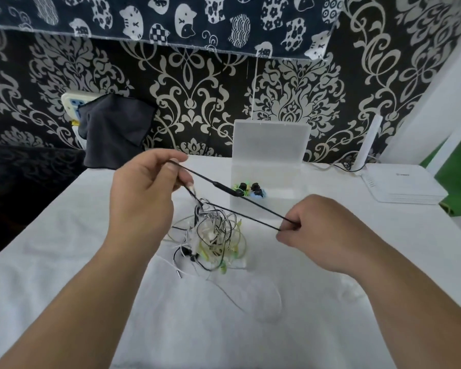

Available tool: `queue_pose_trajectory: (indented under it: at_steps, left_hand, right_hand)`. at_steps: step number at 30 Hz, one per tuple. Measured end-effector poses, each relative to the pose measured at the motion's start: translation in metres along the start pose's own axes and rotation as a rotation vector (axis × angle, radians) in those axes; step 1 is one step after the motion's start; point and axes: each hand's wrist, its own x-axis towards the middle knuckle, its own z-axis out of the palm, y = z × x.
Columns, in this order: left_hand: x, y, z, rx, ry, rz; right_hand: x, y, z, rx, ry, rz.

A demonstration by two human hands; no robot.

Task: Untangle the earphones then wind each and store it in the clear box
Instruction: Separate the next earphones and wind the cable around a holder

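Left hand, right hand: each in a pinch on black cord; tangle beneath

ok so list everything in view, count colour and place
black earphone cable: one, black, stretched between both hands
earphone tangle: one pile, white, black and yellow-green, table centre
clear box: one, clear, open, behind the tangle
stored earphones: count unclear, black, green, blue, inside the box
router: one, white, far right
cloth: one, dark grey, far left
tablecloth: one, white, covering table
left hand: one, upper left, pinching cable
right hand: one, lower right, pinching cable
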Motion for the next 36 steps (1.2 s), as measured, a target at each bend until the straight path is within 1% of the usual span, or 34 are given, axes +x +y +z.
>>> queue_pose_trajectory:
  at_steps: [1,3,6,8,11,12,14,15,16,17,19,20,21,23,25,28,29,30,31,34,36]
  left_hand:
    - [0.001,0.0,0.001,-0.028,0.013,-0.033]
    - [0.005,-0.004,-0.001,-0.008,0.041,-0.094]
    - [0.012,-0.01,-0.011,0.143,0.02,-0.138]
    - [0.013,-0.009,-0.013,0.313,0.01,-0.102]
    - [0.007,0.0,-0.011,0.628,-0.028,0.058]
    - [0.006,0.001,-0.012,0.682,-0.038,0.091]
    - [0.006,-0.001,-0.013,0.716,-0.035,0.101]
    - [0.007,-0.002,-0.013,0.697,-0.023,0.088]
    - [0.007,-0.004,-0.012,0.626,-0.012,0.056]
    - [0.007,-0.005,-0.009,0.492,-0.011,0.0]
    - [0.004,-0.004,-0.002,0.129,-0.051,-0.127]
    - [0.003,-0.003,0.0,0.013,-0.068,-0.166]
    - [0.001,-0.002,0.002,-0.031,-0.082,-0.16]
    - [0.0,0.001,0.004,0.005,-0.11,-0.087]
    - [-0.004,0.007,0.006,0.041,-0.16,-0.042]
    - [-0.014,0.013,0.015,0.164,-0.245,0.005]
    - [-0.017,0.014,0.018,0.185,-0.276,0.007]
    - [-0.019,0.013,0.02,0.193,-0.31,0.008]
    - [-0.021,0.013,0.022,0.2,-0.339,0.006]
    - [-0.021,0.01,0.022,0.265,-0.379,0.04]
    - [-0.019,0.006,0.02,0.321,-0.399,0.056]
  right_hand:
    - [0.001,0.0,-0.002,0.044,0.039,-0.027]
    - [0.004,0.002,-0.007,0.164,0.125,-0.075]
    - [0.006,0.009,-0.016,0.317,0.234,-0.049]
    - [0.008,0.013,-0.018,0.266,0.276,0.01]
    - [0.011,0.017,-0.014,0.029,0.345,0.078]
    - [0.012,0.016,-0.014,-0.005,0.359,0.095]
    - [0.011,0.014,-0.015,-0.005,0.351,0.142]
    - [0.01,0.014,-0.015,-0.017,0.347,0.166]
    - [0.01,0.013,-0.014,-0.05,0.336,0.187]
    - [0.011,0.015,-0.013,-0.096,0.316,0.203]
    - [0.011,0.015,-0.011,-0.138,0.263,0.222]
    - [0.011,0.016,-0.01,-0.121,0.221,0.216]
    - [0.011,0.016,-0.008,-0.085,0.169,0.197]
    - [0.01,0.015,-0.003,-0.014,0.042,0.139]
    - [0.008,0.012,0.0,0.097,-0.012,0.022]
    - [0.002,-0.01,0.002,0.509,-0.065,-0.176]
    - [0.001,-0.018,0.004,0.643,-0.106,-0.213]
    - [0.001,-0.023,0.008,0.721,-0.12,-0.229]
    - [0.003,-0.025,0.013,0.726,-0.1,-0.228]
    - [0.006,-0.029,0.019,0.575,0.076,-0.205]
    - [0.008,-0.028,0.016,0.663,0.134,-0.17]
